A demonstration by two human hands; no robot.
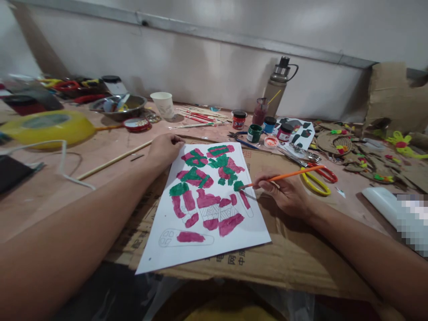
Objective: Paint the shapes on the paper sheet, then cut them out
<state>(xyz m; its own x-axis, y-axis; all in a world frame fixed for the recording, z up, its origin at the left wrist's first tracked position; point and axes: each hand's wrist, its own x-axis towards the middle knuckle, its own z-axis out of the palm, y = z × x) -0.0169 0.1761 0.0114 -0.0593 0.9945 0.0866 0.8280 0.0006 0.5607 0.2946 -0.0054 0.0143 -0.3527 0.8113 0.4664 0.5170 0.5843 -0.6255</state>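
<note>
Paper [214, 209]: white, magenta and green patches, some outlines uncoloured | right grip [264, 183]: orange brush [284, 176] | left grip [175, 141]: unclear

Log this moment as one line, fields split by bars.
paper: on cardboard, partly painted green and magenta | left hand: at paper's top left corner | right hand: holds orange brush, tip at green patch
</note>
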